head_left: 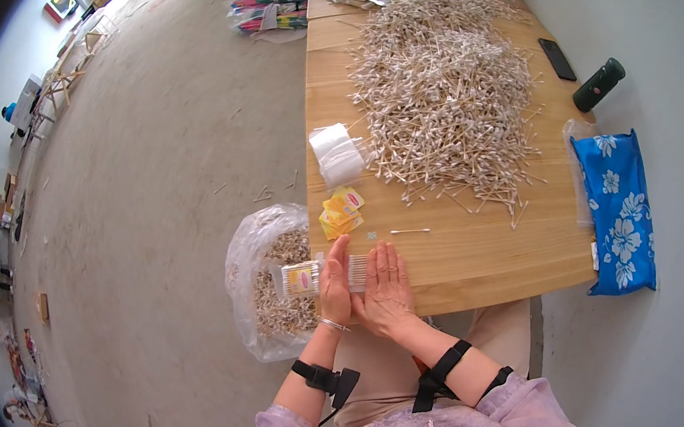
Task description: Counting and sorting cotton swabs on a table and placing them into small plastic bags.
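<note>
Grip: left hand (336, 285) and right hand (386, 291) clasp clear swab packet (316, 277) at table (476, 260) edge.

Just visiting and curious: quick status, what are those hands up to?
Left hand and right hand pressed around a clear pack of cotton swabs at the table edge. Nothing in the way.
</note>
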{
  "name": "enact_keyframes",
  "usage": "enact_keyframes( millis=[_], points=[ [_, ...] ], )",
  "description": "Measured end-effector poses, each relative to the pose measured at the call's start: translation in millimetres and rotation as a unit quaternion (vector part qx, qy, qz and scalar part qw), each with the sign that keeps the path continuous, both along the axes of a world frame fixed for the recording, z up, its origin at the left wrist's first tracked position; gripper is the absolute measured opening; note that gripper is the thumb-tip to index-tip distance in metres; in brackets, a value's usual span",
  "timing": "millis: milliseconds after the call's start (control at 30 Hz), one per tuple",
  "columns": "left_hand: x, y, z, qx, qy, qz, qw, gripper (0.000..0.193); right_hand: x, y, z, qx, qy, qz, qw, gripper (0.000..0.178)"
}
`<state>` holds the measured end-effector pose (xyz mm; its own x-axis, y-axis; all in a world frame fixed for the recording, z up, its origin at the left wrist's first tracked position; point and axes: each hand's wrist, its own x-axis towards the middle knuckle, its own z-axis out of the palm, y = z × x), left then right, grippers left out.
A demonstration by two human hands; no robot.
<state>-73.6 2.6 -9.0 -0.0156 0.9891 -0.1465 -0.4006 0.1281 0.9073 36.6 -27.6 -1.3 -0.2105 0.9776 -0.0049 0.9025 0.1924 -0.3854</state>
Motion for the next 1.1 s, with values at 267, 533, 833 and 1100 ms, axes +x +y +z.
enact_keyframes(
  millis=[267,533,833,1100],
  points=[
    [-9,-1,-20,0.025,0.008,0.002,1.000,0.059,3,0,6,-0.018,0.012,0.007,1.000,0.087],
    [-8,0,-15,0.042,0.015,-0.007,0.999,0.061,30,5,10,0.115,0.193,-0.005,0.974,0.033],
    [-8,0,-17,0.045,0.034,-0.013,0.998,0.063,31,12,25,0.097,0.115,0.022,0.988,0.011],
    [-8,1,-21,0.055,0.057,-0.011,0.997,0.061,26,16,28,0.068,0.100,0.004,0.993,0.010]
  ],
)
